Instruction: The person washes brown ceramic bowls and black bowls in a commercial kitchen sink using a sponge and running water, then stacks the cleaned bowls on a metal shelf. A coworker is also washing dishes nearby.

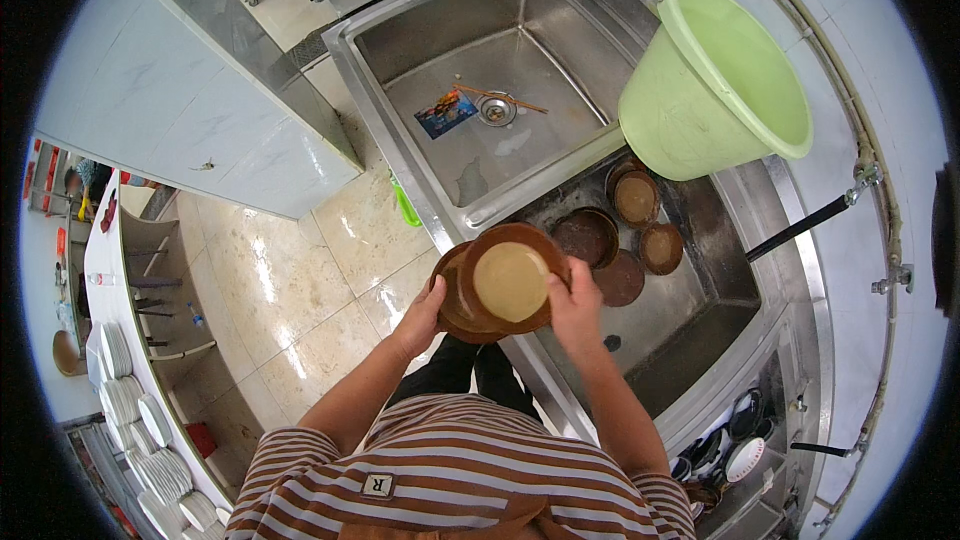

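Two round brown dishes overlap in front of my waist, by the inner edge of the sink. My left hand (418, 324) grips the lower brown dish (454, 300) by its left rim. My right hand (579, 307) has hold of the upper brown dish (511, 282), which has a pale tan round middle and covers much of the lower one. Beyond my right hand, several brown round dishes sit in the near sink basin (675, 345). Among them are a dark hollow dish (585, 238), a flat reddish-brown disc (619, 279) and a small tan-centred dish (661, 248).
A light green bucket (690, 105) stands over the basin's far corner. The far basin (420, 75) holds a colourful packet (446, 114) and a chopstick-like stick (501, 98). Black tap spouts (799, 229) jut from the wall. White plates (161, 474) are stacked at left; a person (90, 184) stands far off.
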`<action>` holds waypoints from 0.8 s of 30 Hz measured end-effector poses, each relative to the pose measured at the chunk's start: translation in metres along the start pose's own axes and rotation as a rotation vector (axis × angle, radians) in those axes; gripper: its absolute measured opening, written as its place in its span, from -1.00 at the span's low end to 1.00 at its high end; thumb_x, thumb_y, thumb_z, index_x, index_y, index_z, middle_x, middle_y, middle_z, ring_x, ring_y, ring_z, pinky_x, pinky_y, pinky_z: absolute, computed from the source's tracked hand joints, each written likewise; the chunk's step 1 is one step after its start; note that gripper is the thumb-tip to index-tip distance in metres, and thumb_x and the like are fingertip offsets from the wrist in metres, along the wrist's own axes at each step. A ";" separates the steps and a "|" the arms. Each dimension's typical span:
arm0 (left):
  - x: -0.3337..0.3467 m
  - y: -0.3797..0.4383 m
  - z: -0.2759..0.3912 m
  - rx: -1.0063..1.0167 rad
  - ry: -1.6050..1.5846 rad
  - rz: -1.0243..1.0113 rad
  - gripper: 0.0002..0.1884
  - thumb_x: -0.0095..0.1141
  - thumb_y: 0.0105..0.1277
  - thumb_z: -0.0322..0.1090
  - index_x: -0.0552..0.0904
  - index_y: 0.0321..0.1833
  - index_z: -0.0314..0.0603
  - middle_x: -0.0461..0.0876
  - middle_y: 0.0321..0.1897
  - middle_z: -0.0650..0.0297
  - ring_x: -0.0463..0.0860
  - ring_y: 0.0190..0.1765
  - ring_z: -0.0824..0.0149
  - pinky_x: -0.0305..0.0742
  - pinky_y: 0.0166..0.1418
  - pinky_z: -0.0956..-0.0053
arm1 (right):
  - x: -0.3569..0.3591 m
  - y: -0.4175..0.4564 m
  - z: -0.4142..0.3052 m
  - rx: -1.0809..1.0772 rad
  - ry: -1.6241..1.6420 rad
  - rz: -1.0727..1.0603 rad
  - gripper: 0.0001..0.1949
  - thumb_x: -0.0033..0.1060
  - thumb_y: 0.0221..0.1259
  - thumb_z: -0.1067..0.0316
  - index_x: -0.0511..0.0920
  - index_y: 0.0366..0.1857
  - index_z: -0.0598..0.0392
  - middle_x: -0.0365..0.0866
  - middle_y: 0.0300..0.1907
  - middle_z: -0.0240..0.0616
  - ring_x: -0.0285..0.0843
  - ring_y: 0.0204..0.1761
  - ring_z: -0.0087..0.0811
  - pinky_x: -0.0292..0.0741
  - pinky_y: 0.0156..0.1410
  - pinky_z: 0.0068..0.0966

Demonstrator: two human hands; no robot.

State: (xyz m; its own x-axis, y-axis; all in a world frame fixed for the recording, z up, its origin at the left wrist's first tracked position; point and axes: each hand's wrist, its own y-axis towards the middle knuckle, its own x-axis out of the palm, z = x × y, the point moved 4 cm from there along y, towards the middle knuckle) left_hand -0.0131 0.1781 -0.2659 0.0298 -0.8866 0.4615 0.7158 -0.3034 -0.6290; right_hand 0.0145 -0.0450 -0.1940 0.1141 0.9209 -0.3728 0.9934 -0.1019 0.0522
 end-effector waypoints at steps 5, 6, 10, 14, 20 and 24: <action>0.000 -0.002 0.000 0.017 0.010 0.007 -0.37 -0.42 0.39 0.17 0.06 0.39 -0.07 0.23 0.29 0.21 0.29 0.29 0.23 0.28 0.28 0.26 | 0.024 -0.004 -0.013 0.018 -0.352 -0.173 -0.66 0.00 0.19 0.26 0.34 0.00 0.16 0.56 -0.41 0.11 0.56 -0.36 0.03 0.45 -0.29 -0.15; 0.000 -0.001 -0.001 0.015 0.009 0.006 -0.37 -0.42 0.39 0.17 0.05 0.39 -0.07 0.23 0.29 0.20 0.29 0.29 0.23 0.29 0.28 0.25 | 0.025 -0.004 -0.010 0.049 -0.355 -0.170 -0.70 0.04 0.16 0.32 0.37 -0.05 0.17 0.57 -0.42 0.01 0.56 -0.36 0.00 0.45 -0.25 -0.20; 0.000 -0.001 0.001 0.007 0.005 -0.022 -0.38 -0.33 0.38 0.15 0.07 0.38 -0.05 0.26 0.26 0.21 0.34 0.23 0.26 0.36 0.21 0.29 | 0.029 0.001 -0.006 -0.036 -0.466 -0.205 -0.58 0.04 0.15 0.34 0.29 0.11 0.15 0.50 -0.17 0.04 0.51 -0.18 -0.01 0.44 -0.14 -0.20; 0.003 -0.004 0.005 0.034 0.015 0.031 -0.42 -0.07 0.35 -0.03 0.14 0.35 -0.08 0.36 0.17 0.23 0.44 0.13 0.32 0.45 0.10 0.40 | 0.053 -0.001 0.002 0.070 -0.271 -0.182 -0.47 0.02 0.14 0.40 0.20 0.25 0.11 0.33 0.07 0.07 0.37 0.06 0.00 0.38 0.06 -0.20; -0.003 0.002 0.033 0.177 0.021 0.170 -0.54 0.02 0.31 -0.29 0.30 0.24 -0.23 0.45 0.09 0.21 0.44 0.12 0.30 0.35 0.19 0.39 | 0.082 0.013 0.012 0.057 0.024 -0.052 -0.45 0.05 0.13 0.37 0.20 0.24 0.21 0.30 0.15 0.10 0.29 0.16 0.03 0.24 0.25 -0.25; -0.003 0.010 0.058 0.202 0.044 0.218 -0.49 0.01 0.32 -0.19 0.27 0.27 -0.22 0.44 0.10 0.21 0.45 0.10 0.32 0.42 0.10 0.41 | 0.093 0.037 0.014 0.083 0.072 -0.141 -0.46 0.07 0.17 0.30 0.21 0.23 0.24 0.31 0.17 0.07 0.30 0.19 -0.07 0.22 0.27 -0.33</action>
State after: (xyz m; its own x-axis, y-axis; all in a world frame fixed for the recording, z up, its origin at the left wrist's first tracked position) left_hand 0.0345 0.1980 -0.2370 0.1709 -0.9387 0.2994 0.8205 -0.0326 -0.5707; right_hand 0.0621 0.0313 -0.2399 -0.0244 0.9524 -0.3038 0.9973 0.0020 -0.0738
